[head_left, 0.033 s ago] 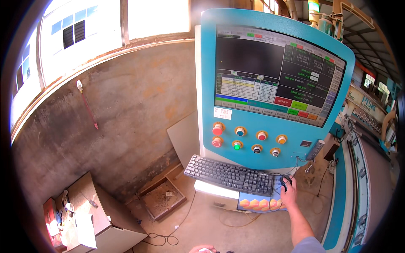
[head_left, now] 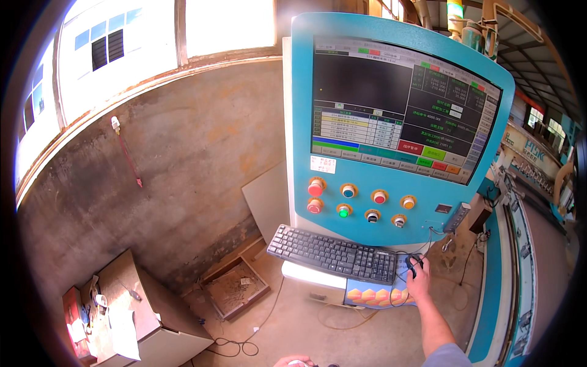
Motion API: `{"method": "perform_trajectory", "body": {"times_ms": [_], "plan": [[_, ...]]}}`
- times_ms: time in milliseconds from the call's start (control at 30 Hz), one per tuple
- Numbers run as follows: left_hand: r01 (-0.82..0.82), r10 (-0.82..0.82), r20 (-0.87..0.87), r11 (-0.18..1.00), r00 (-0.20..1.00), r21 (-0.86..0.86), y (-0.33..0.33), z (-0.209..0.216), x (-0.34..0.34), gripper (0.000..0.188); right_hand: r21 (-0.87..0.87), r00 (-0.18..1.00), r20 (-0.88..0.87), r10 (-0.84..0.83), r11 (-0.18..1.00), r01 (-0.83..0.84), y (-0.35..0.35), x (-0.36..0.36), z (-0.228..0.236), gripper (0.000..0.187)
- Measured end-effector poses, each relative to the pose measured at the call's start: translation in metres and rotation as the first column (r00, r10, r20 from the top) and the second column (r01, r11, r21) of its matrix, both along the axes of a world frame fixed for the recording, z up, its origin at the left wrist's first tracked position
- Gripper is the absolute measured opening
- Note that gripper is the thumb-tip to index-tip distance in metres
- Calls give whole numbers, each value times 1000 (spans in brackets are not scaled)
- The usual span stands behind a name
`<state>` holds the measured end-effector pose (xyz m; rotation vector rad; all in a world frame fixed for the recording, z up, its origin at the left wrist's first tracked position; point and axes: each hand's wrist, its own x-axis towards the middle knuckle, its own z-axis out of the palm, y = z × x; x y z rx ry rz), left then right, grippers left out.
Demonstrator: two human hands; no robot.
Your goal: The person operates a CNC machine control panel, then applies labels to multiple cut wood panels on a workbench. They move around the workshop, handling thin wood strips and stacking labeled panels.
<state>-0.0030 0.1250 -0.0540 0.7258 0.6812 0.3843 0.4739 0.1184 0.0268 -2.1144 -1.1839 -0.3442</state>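
Observation:
My right hand (head_left: 418,284) rests over a black computer mouse (head_left: 414,265), fingers wrapped round it. The mouse lies on a blue mouse pad (head_left: 374,296) with orange shapes, at the right end of a black keyboard (head_left: 333,252). Above them stands a teal control cabinet with a lit screen (head_left: 361,85) and several push buttons and knobs, among them a lit green button (head_left: 343,211). Only part of my left hand (head_left: 293,361) shows at the lower edge; its fingers look curled about something small and whitish that I cannot make out.
A brown cabinet (head_left: 131,293) with papers and small tools stands at the lower left. Beside it lies a shallow wooden tray (head_left: 264,290) with debris. Cables (head_left: 241,350) trail over the floor. A long machine bed (head_left: 520,263) runs along the right.

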Motion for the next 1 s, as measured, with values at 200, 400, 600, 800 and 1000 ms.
{"method": "perform_trajectory", "body": {"times_ms": [200,400,600,800,1000], "plan": [[-10,11,31,1000,999,-23,-1,1,0,36,9,1000,-15,-9,1000,9,0,-5,5,39],[3,-3,15,1000,1000,3,-1,4,4,36,-33,1000,2,-23,999,23,-1,2,-2,39],[11,-11,18,1000,1000,0,0,6,6,36,-11,1000,-5,-15,1000,15,1,-4,4,40],[23,-23,8,999,1000,-22,-2,11,7,36,-24,999,45,-14,1000,15,6,0,-2,41],[96,-95,18,993,995,-63,-8,2,17,37,-47,989,101,-110,992,115,-5,-2,3,46]]}}
